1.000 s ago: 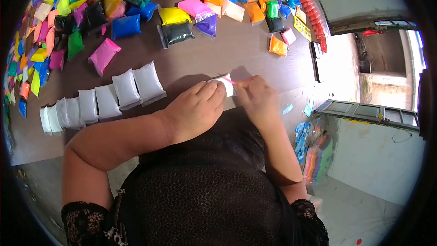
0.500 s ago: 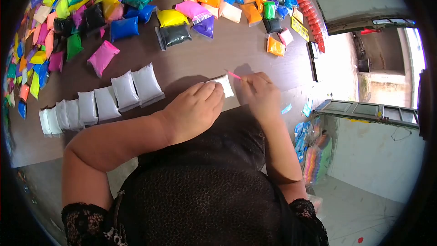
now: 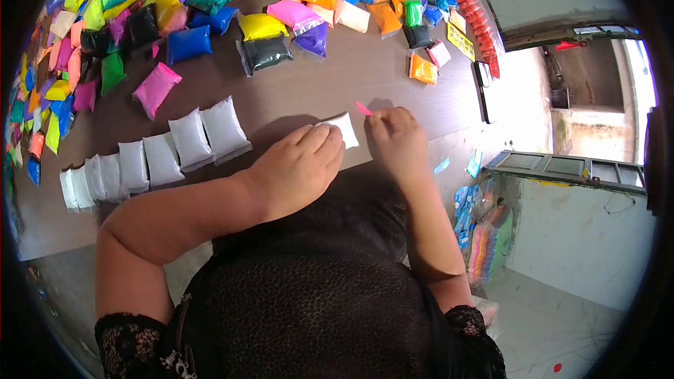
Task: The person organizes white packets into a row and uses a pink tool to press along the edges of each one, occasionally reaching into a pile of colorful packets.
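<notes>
At the table's near edge, a white packet [image 3: 344, 130] lies partly under my left hand [image 3: 303, 172]. The fingers of that hand are together and press over the packet, hiding its left part. To the right of the packet, my right hand [image 3: 399, 140] is closed in a pinch on a thin pink stick [image 3: 363, 108]. Its end points up and left from the fingertips, apart from the packet. Left of my left hand, several filled white packets [image 3: 163, 158] lean in a row, the larger ones nearest the hand.
Many coloured packets [image 3: 210, 1] are heaped across the far side and left of the brown table [image 3: 295, 84]. A pink packet [image 3: 157, 90] lies alone. On the right are an orange packet [image 3: 423, 69], a bag of red items [image 3: 480, 31] and a dark phone-like object [image 3: 484, 88].
The pink stick has swung so that less of it shows beyond my right fingertips. My right hand has shifted slightly up and left. My left hand stays on the white packet.
</notes>
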{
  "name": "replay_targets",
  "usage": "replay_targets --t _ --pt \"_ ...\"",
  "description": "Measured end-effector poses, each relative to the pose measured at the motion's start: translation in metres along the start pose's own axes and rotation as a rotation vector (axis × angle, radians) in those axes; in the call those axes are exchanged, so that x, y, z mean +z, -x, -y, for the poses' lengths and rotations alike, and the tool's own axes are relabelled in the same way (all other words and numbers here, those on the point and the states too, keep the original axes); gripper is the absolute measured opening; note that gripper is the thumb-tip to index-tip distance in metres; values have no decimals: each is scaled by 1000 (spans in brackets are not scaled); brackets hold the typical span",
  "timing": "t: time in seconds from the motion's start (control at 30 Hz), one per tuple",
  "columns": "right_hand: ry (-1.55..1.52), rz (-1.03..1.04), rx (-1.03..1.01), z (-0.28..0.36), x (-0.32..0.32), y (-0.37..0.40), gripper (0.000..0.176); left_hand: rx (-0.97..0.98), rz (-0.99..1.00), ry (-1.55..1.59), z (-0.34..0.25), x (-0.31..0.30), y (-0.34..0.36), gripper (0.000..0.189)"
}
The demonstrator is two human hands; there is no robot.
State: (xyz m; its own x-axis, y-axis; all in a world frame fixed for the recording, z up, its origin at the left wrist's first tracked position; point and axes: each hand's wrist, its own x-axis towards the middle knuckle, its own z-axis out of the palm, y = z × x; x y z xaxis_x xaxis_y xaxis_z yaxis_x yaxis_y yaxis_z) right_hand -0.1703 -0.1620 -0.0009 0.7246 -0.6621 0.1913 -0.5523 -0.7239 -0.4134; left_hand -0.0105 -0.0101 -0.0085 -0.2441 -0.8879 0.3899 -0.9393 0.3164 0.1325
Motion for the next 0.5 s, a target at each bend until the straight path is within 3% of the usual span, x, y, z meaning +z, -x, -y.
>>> replay_targets --t 0.1,0.17,0.23,0.37,0.5 --pt "-553 118 406 3 -3 -3 20 -9 -25 0 -7 8 5 35" --pt "-634 174 384 3 -5 -4 25 -31 -50 15 -12 10 8 37" --pt "-652 334 615 8 -10 -6 24 38 2 -77 -13 7 9 43" --pt "-709 429 581 6 -8 -10 28 24 5 -56 -13 7 10 44" --pt "-562 434 525 16 -11 -14 26 70 23 -89 -12 5 9 41"
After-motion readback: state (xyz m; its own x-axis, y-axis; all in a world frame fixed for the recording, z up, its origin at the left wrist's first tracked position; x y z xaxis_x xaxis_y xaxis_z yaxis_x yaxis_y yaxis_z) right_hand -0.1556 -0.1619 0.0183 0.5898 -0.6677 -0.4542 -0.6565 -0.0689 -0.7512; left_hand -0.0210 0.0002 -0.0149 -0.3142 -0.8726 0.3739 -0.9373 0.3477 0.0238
